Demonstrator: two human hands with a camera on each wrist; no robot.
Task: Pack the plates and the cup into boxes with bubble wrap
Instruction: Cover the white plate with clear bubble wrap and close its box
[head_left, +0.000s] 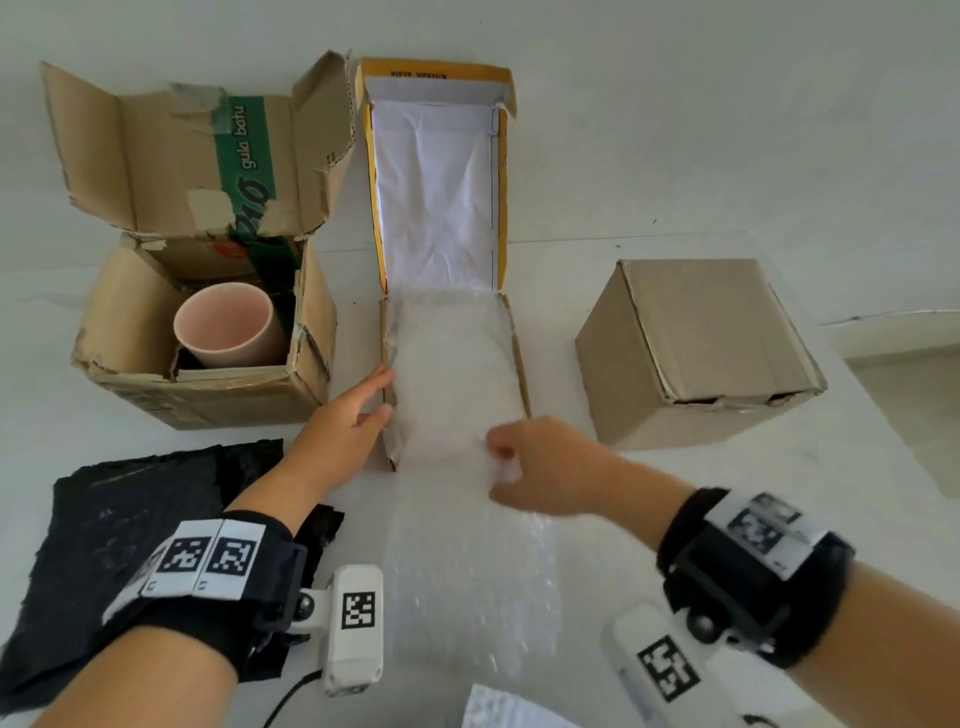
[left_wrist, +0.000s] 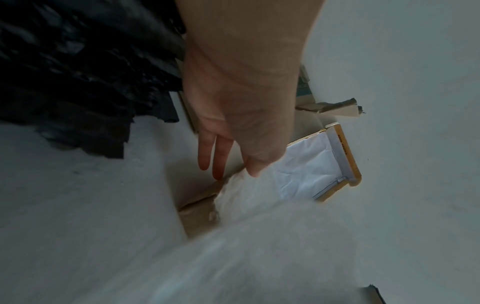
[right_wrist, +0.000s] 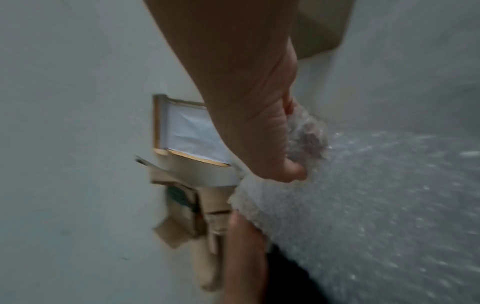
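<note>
A long sheet of bubble wrap (head_left: 457, 374) (right_wrist: 376, 205) fills the flat yellow-edged box (head_left: 385, 343) in the middle and trails toward me over the table. My right hand (head_left: 524, 467) (right_wrist: 293, 144) pinches a bunch of the wrap near the box's front end. Straight fingers of my left hand (head_left: 363, 405) (left_wrist: 223, 156) rest against the box's left wall. The box's white-lined lid (head_left: 436, 187) stands open behind. A pink cup (head_left: 228, 327) sits in the torn cardboard box (head_left: 208, 395) at the left. No plates show.
A closed brown box (head_left: 701, 353) stands at the right. A crumpled black plastic bag (head_left: 145, 519) (left_wrist: 78, 72) lies under my left forearm. A piece of paper (head_left: 498, 709) shows at the near edge. A white wall rises behind the boxes.
</note>
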